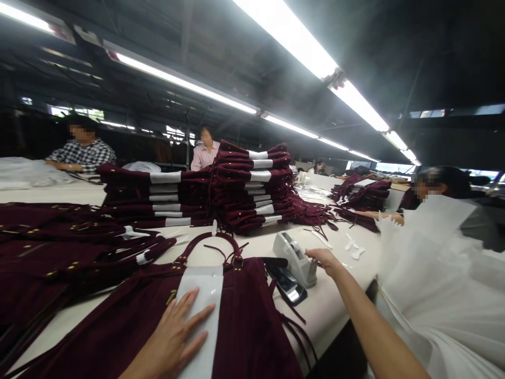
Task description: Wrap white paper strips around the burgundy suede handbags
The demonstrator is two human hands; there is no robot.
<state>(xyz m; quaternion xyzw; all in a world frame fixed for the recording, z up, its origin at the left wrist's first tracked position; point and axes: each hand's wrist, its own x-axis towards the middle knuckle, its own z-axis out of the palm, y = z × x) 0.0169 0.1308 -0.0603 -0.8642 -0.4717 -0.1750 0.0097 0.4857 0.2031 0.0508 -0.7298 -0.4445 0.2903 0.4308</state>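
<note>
A maroon handbag (248, 310) lies flat on the table in front of me, its looped handle pointing away. Down its middle runs a white paper strip (203, 281), with a shiny patch near the top. My left hand (177, 331) rests flat on that strip, fingers spread. Off to the right, my right hand (323, 259) is at the front end of a grey tape dispenser (294, 258), thumb and fingers pinched together there. Whether a piece of tape is between them is too small to make out. Beside the dispenser lies a dark phone (290, 287).
Stacked maroon bags with white bands (252, 189) stand behind. More maroon bags (43, 247) lie at the left. White paper sheets (442, 284) bulge up at the right edge. White scraps (354, 246) dot the table (335, 300). Several people sit or stand farther off.
</note>
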